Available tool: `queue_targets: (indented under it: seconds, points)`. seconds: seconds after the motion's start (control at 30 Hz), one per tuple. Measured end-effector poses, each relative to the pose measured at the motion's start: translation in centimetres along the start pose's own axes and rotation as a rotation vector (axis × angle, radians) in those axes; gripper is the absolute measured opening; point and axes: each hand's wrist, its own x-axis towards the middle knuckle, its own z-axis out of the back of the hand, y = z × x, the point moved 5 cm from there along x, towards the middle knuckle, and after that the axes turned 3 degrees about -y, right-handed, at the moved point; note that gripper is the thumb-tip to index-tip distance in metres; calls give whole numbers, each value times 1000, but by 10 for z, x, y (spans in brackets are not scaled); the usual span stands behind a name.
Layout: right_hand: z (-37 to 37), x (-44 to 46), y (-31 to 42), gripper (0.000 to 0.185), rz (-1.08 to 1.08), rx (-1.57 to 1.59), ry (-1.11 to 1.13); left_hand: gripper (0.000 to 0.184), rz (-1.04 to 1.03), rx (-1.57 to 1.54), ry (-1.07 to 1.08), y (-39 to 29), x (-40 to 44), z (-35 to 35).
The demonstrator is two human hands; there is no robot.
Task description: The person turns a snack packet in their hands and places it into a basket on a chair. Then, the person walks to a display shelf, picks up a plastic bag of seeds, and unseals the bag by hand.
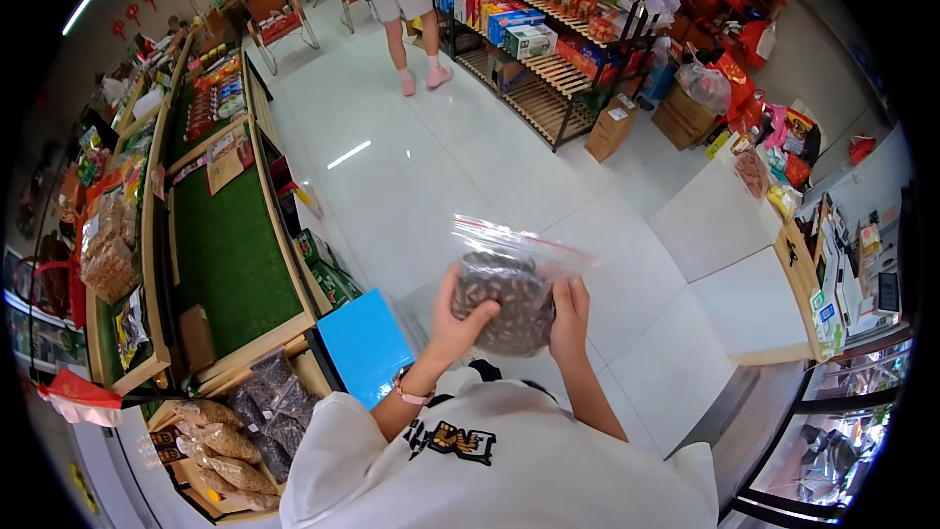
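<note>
Between my two hands is a clear zip-lock bag [509, 318] filled with dark, seed-like pieces, held up in front of my chest. Its transparent top with a red zip strip stands above the contents and tilts to the right. My left hand [460, 309] grips the bag's left side, thumb across the front. On the right side, my right hand [568, 313] pinches the bag near its upper edge, with the thumb upright. Below and left of the bag lies a bright blue flat-topped box [366, 345].
Display bins lined with green turf [235, 245] run along the left. Bags of dark goods [272, 407] and tan goods [220, 446] sit at lower left. A slatted shelf [548, 73] stands ahead, near a walking person [399, 0]. A counter [749, 304] is at right.
</note>
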Motion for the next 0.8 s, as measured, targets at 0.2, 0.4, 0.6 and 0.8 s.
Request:
queue_targets:
  seconds: [0.2, 0.4, 0.6, 0.8]
  points:
    - [-53, 28, 13, 45, 86, 289, 203, 43, -26, 3, -290, -22, 17, 17]
    - [-102, 51, -25, 27, -110, 46, 296, 35, 92, 40, -387, -12, 32, 65]
    - [-168, 93, -57, 27, -196, -78, 495, 27, 25, 73, -674, 3, 57, 127]
    - [-247, 154, -100, 25, -221, -213, 731, 28, -10, 75, -929, 23, 104, 194]
